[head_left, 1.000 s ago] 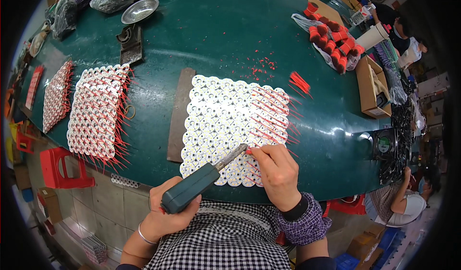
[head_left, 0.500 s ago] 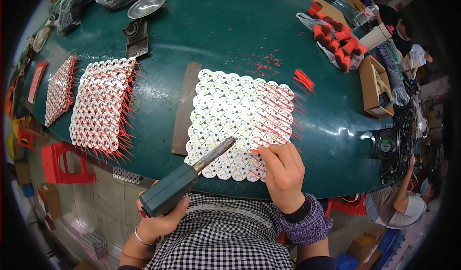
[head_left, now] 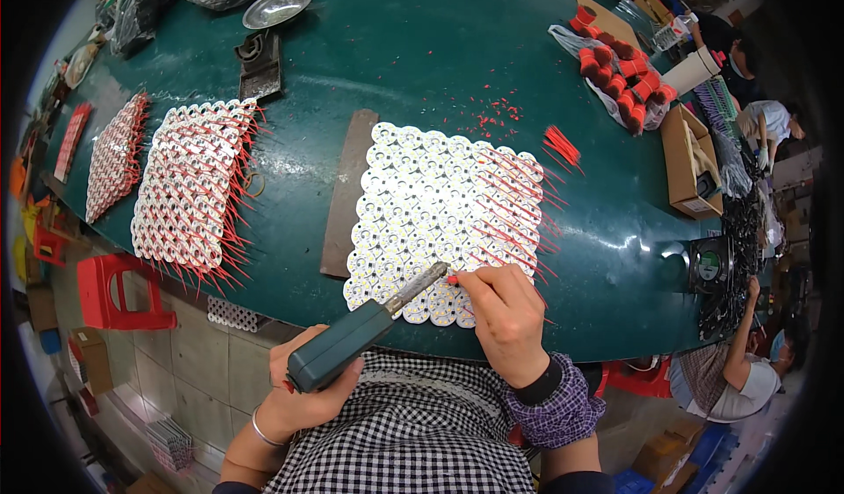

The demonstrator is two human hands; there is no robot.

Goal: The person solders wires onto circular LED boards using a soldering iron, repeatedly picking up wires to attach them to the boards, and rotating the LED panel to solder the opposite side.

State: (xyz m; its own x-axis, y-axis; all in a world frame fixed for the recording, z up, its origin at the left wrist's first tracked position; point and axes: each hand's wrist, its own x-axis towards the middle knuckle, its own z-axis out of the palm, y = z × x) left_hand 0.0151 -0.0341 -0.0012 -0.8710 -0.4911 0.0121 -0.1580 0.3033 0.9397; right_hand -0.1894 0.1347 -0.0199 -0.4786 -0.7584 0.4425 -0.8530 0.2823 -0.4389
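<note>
My left hand [head_left: 308, 403] is closed round the handle of a dark green soldering gun [head_left: 343, 346]. The gun's grey metal nose points up and right over a panel of round white LED boards [head_left: 411, 191]. Thumb and fingertips of my right hand [head_left: 514, 327] pinch a short red wire [head_left: 453, 279] just above the lower part of that panel, close to the tip of the gun. Rows of red wires [head_left: 505, 197] stick out along the panel's right side. Whether the tip touches a board is too small to tell.
A dark flat bar [head_left: 350, 195] lies at the panel's left edge. Further left are wired panels [head_left: 189, 186]. A bundle of red wires [head_left: 561, 147] and red scraps lie beyond. Wire spools [head_left: 629, 81], a cardboard box [head_left: 690, 164] and a metal dish [head_left: 278, 7] stand around the table.
The soldering gun has moved right and slightly up with my left hand. My right hand has shifted a little left, bringing the red wire nearer the gun's tip.
</note>
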